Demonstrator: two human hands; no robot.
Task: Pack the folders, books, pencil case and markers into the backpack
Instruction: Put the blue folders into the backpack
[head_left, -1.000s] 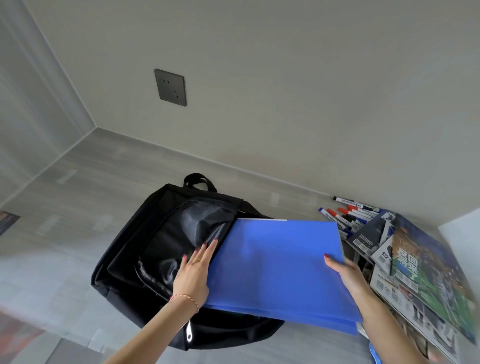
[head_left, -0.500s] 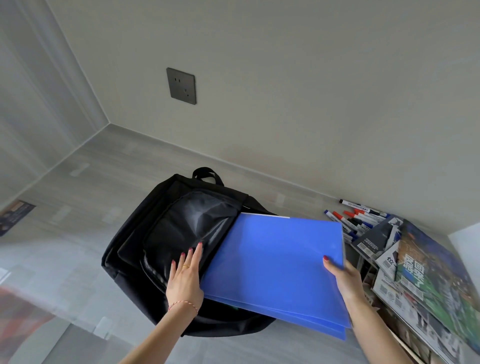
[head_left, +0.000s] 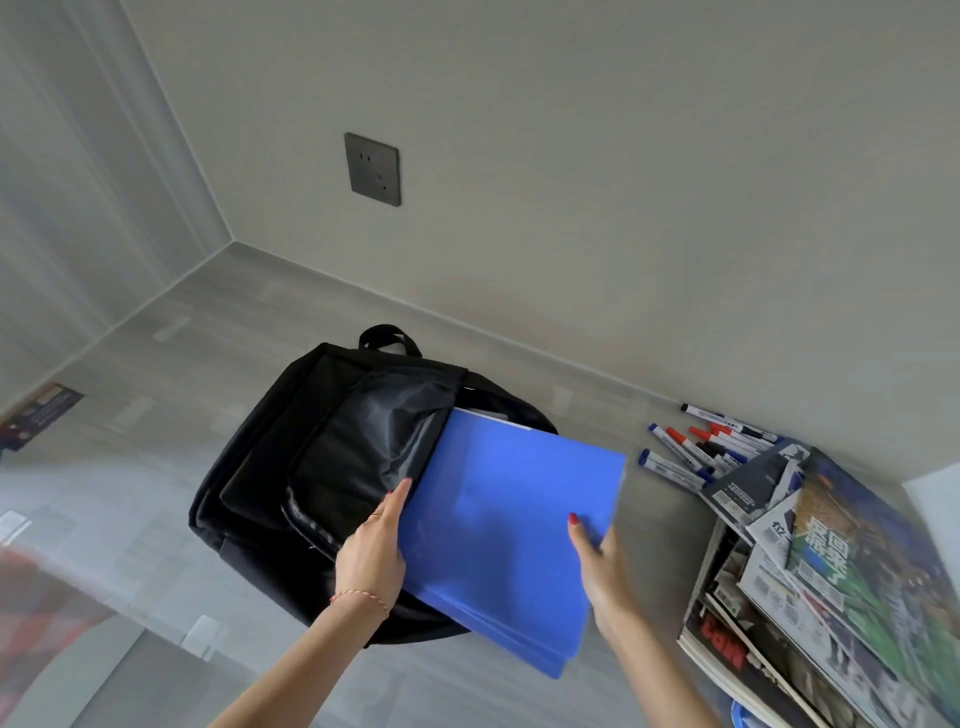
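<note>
A black backpack (head_left: 291, 467) lies flat on the grey table, its main opening facing right. A stack of blue folders (head_left: 509, 519) sticks partway into that opening, its far left corner under the flap. My right hand (head_left: 597, 566) grips the folders' right edge, thumb on top. My left hand (head_left: 371, 556) rests on the backpack's flap beside the folders' left edge, fingers together and flat. Several markers (head_left: 701, 447) with red, blue and black caps lie at the right by the wall. A pile of books and magazines (head_left: 810, 577) sits at the far right. No pencil case is visible.
The table runs into a corner with grey walls behind and to the left. A dark socket plate (head_left: 372, 169) is on the back wall. A small printed card (head_left: 36, 415) lies at the table's left edge. A blue object (head_left: 745, 719) peeks out under the pile.
The folders have slid left, deeper into the backpack's opening, pushed by my right hand. My left hand has shifted along the flap to the folders' edge. The view has also shifted.
</note>
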